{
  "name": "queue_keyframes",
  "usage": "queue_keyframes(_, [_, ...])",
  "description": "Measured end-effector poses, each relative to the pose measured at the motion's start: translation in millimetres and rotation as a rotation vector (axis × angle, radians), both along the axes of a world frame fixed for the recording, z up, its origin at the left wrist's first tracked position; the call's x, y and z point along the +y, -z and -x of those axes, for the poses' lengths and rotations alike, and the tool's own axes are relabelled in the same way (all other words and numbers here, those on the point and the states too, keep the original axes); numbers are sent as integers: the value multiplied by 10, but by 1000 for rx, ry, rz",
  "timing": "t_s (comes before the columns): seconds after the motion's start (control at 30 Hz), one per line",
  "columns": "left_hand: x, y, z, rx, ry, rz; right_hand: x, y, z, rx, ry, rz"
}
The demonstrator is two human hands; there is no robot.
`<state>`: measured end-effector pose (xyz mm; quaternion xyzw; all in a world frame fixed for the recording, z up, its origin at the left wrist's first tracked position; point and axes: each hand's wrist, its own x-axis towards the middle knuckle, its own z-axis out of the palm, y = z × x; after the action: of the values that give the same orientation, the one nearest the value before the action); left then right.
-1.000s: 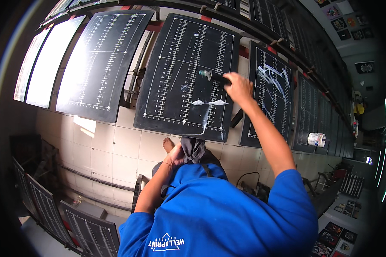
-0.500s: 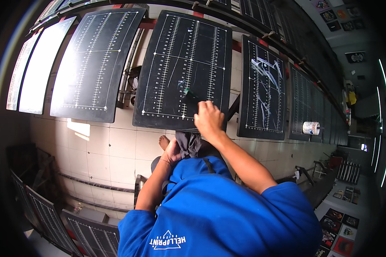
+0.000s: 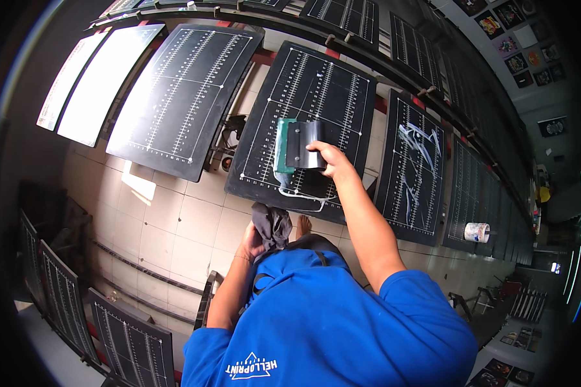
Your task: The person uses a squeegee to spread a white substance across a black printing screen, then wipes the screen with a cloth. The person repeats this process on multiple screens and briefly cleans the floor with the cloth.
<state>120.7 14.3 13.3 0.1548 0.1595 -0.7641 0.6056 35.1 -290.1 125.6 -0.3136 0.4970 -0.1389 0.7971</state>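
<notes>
Now, right hand (image 3: 330, 159) grips the squeegee (image 3: 294, 146)!
Left hand (image 3: 252, 240) bunches rag (image 3: 273, 226), apparently so it clears the board (image 3: 339, 119).

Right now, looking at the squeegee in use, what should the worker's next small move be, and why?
Perhaps the right hand should ease the squeegee toward the near edge of the black board, over the whitish streak. That streak starts beside the near end of the green blade and curves rightward, mostly beyond the blade's present reach.
</notes>
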Motion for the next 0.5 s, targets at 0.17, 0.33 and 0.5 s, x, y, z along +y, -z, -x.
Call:
queue_keyframes(0.17, [80, 82, 52, -63, -23, -9, -217, 146, 448, -306, 61, -219])
queue_keyframes(0.33, [-93, 75, 172, -32, 12, -51, -425, 159, 1241, -580, 194, -226])
queue_keyframes(0.5, [21, 296, 285, -148, -110, -94, -853, -208, 2614, -430, 400, 33])
